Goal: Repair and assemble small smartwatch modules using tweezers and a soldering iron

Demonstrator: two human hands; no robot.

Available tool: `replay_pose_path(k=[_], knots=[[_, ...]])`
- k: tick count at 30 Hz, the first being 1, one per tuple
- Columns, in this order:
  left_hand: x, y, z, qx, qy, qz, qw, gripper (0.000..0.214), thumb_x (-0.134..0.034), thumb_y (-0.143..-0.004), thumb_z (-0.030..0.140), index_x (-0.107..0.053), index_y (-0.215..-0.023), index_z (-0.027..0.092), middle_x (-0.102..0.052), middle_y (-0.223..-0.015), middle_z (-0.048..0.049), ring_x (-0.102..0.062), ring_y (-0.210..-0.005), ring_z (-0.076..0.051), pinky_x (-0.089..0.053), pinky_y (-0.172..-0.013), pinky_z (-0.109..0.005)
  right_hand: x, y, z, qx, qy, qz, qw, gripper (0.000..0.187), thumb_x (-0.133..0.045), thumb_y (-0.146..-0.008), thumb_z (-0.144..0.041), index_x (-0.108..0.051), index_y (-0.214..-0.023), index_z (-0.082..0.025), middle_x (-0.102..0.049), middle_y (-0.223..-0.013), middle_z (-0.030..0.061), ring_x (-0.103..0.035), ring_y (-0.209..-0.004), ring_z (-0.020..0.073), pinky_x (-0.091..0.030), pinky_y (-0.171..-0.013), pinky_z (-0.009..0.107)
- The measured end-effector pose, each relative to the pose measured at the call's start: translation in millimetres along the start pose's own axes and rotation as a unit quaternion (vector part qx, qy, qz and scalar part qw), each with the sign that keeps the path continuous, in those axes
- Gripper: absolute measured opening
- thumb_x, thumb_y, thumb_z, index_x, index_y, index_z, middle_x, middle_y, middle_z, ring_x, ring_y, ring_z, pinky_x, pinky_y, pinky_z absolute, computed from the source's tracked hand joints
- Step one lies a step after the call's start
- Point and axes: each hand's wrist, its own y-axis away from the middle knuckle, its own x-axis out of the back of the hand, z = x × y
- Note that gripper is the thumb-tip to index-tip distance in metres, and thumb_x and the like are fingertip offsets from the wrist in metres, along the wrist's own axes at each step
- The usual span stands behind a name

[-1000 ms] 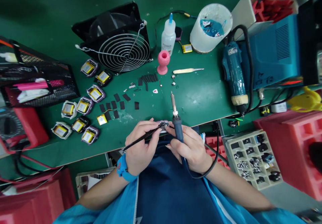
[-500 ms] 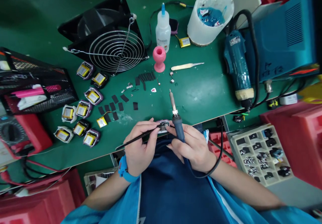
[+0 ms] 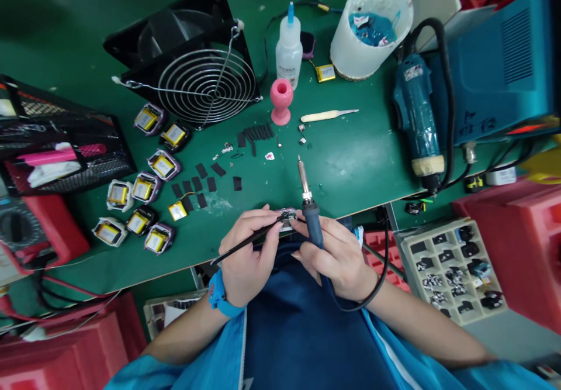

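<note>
My left hand [image 3: 249,255] is closed around a pair of black tweezers [image 3: 245,242], whose tip reaches a small open watch case [image 3: 287,219] at the table's front edge. My right hand [image 3: 335,255] grips a soldering iron [image 3: 312,220] by its dark blue handle. Its metal tip points away from me, over the table and clear of the case. The fingertips of both hands meet at the watch case and partly cover it, so its inside is hard to make out.
Several watch cases with yellow batteries [image 3: 144,188] lie at left near black foam pieces [image 3: 197,184]. Behind stand a fan [image 3: 205,80], a pink holder [image 3: 281,100], a dropper bottle [image 3: 288,51] and a white tub [image 3: 357,54]. A blue soldering station [image 3: 491,74] is at right, above a parts tray [image 3: 456,270].
The view has shifted slightly. My left hand and the tweezers have moved a little to the right, with the tweezers' back end shifting too. Both hands keep their hold.
</note>
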Motion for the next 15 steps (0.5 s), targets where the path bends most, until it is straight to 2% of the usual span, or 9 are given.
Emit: replay_pose_path(k=[9,15], knots=[[4.7,0.1,-4.6,0.031,0.028,-0.013,0.999,0.015,-0.067,-0.095,0.012,-0.066,-0.104,0.023,-0.076,-0.104,-0.0014,-0.074,-0.105,-0.018,-0.063,-0.1,-0.041,-1.5,0.1,0.0,-0.003,0.002,0.012,1.0,0.008,-0.071,-0.091,-0.013,-0.065,-0.091,-0.018,-0.079,-0.115,0.0161,-0.07,-0.124,0.0299,-0.065,-0.096,0.046],[7.0,-1.4,-5.4,0.02,0.03,-0.024,0.999,0.019,-0.069,-0.094,0.012,-0.066,-0.108,0.024,-0.076,-0.106,-0.0015,-0.074,-0.107,-0.019,-0.062,-0.1,-0.041,-1.0,0.6,-1.9,-0.007,-0.008,0.0,1.0,0.006,-0.07,-0.092,-0.014,-0.065,-0.093,-0.018,-0.078,-0.117,0.017,-0.068,-0.126,0.0311,-0.065,-0.096,0.048]])
